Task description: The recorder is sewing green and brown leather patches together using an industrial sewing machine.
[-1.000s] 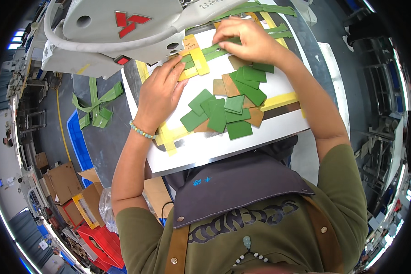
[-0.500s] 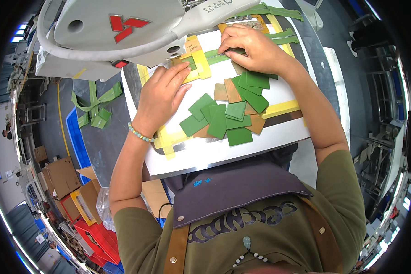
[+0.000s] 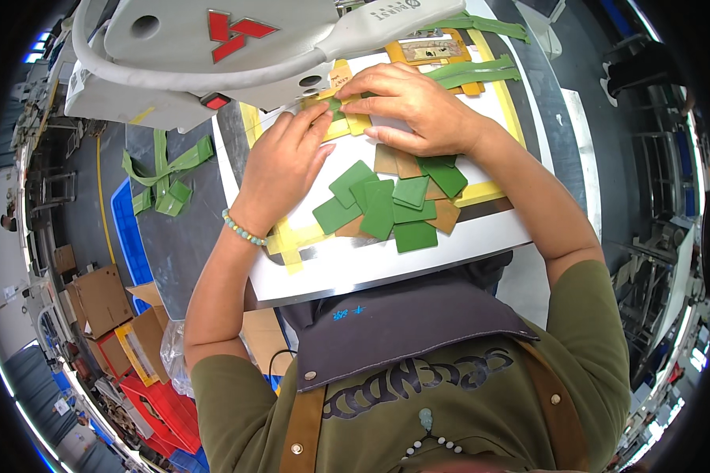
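Note:
A green piece (image 3: 335, 107) shows in small part beside the yellow guide (image 3: 358, 124) under the sewing machine (image 3: 173, 59). The fingertips of my left hand (image 3: 280, 154) lie flat on it at its left, fingers stretched. My right hand (image 3: 422, 110) reaches in from the right, fingers extended leftward over the guide, thumb apart and lower. Both sets of fingertips nearly meet there; what lies under the right palm is hidden. Just below the right hand is a loose heap of green leather pieces (image 3: 379, 209), some turned to their tan backs (image 3: 446, 215).
Green zipper strips (image 3: 477, 73) lie at the far right by a yellow-orange template (image 3: 430, 51). More green strips (image 3: 166, 173) rest on the dark table at left. A blue crate (image 3: 130, 232), cardboard boxes (image 3: 101, 299) and a red crate (image 3: 162, 410) stand beyond its left edge.
My right hand has slid left and slightly down to the guide, its fingers straightening from a pinch on the green strip. It now covers upper pieces of the heap. My left hand has barely moved.

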`<act>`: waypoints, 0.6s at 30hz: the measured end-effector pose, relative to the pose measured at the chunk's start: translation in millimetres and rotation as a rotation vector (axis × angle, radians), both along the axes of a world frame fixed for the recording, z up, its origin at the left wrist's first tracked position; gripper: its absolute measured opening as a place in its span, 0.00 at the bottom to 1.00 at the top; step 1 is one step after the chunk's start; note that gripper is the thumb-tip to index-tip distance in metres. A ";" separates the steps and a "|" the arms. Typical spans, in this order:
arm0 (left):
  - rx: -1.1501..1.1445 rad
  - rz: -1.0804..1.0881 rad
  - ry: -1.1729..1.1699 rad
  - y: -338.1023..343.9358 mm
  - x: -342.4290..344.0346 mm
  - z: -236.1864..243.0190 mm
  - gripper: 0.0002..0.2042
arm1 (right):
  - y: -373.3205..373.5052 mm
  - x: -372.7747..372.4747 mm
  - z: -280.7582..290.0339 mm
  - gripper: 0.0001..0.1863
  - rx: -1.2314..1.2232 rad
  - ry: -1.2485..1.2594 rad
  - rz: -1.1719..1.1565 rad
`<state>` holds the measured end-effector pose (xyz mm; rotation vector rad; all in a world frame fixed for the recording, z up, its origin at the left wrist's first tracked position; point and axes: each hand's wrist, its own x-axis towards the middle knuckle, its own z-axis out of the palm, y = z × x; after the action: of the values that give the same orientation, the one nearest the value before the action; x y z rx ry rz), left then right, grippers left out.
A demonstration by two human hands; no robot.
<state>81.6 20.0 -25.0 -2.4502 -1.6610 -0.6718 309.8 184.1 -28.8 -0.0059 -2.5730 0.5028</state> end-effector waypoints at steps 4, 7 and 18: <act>-0.004 -0.018 0.020 0.8 -2.6 0.5 0.22 | 2.7 1.6 -0.7 0.17 0.020 0.005 -0.011; -0.016 -0.004 0.063 0.0 -2.0 -0.7 0.22 | 3.9 1.9 -3.3 0.17 -0.021 -0.059 -0.019; -0.025 0.032 0.073 -3.3 1.6 0.4 0.21 | -1.2 0.3 0.4 0.20 0.037 -0.054 -0.041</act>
<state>83.2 16.7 -24.6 -2.4279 -1.6878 -0.5543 310.1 182.9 -28.5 -0.0599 -2.6292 0.4456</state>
